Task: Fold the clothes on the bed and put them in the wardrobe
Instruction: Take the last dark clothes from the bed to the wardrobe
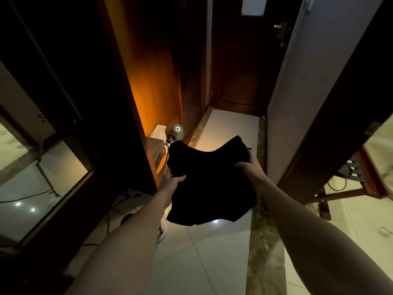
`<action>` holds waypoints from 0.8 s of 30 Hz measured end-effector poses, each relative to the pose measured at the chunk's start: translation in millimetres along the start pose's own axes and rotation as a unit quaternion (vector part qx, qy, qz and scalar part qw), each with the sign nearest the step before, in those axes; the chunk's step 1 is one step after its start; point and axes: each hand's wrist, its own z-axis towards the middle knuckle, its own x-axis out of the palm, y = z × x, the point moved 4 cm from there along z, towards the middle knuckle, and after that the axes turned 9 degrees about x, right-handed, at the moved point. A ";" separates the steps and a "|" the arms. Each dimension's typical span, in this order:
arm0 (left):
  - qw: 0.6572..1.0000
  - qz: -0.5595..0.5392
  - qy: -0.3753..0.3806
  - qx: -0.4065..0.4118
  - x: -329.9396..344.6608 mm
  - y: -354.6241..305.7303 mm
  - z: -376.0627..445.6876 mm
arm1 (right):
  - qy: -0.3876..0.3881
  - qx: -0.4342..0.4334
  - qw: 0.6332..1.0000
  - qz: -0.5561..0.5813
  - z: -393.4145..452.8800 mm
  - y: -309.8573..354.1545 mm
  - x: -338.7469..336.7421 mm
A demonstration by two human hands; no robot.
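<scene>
We note a black folded garment (209, 184) held out in front of us above the floor, roughly flat, its long axis running away from us toward the hallway door (238, 60); the far edge rises into two soft peaks with a dip between them, and the near edge droops loose. The cloth is matte and so dark that no weave, seam or print can be read. Our left hand (171, 180) grips the left edge, thumb curled over the top of the fabric, fingers under it. Our right hand (247, 166) grips the far right corner, fingers bunched into the cloth. Both forearms are bare. To the left stands the wardrobe (131, 86), reddish-brown polished wood, its inside lit by warm orange light; low inside it sit a small lamp (175, 129) with a round glowing ring and a pale box-like thing (158, 130), indistinct. Below is a glossy pale tile floor (204, 252) with a brown marbled stripe. A mirror panel (42, 188) reflects the floor at left. A pale notice (254, 5) hangs on the door; its writing is unreadable.
</scene>
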 end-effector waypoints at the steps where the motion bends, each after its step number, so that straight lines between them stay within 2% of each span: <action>1: 1.000 -0.002 -0.004 -0.004 1.5 -3.8 12.5 | 0.002 0.002 1.000 -0.004 13.0 6.0 -2.6; 11: 0.999 -0.017 -0.009 -0.040 13.6 -31.6 154.6 | 0.000 0.025 1.000 -0.013 148.3 45.2 -21.6; 16: 1.000 -0.023 0.011 0.007 23.5 -60.6 257.5 | -0.045 -0.015 0.999 -0.021 226.0 84.2 -28.9; 18: 1.000 -0.020 0.012 -0.002 27.8 -70.4 292.1 | -0.048 -0.022 0.998 -0.038 254.0 97.7 -32.1; 22: 0.997 -0.033 0.060 -0.034 30.9 -90.7 357.3 | -0.069 -0.042 0.996 -0.042 309.5 131.8 -41.1; 24: 0.998 -0.033 0.053 -0.022 36.4 -102.5 381.9 | -0.079 -0.043 0.995 -0.044 330.4 144.4 -44.7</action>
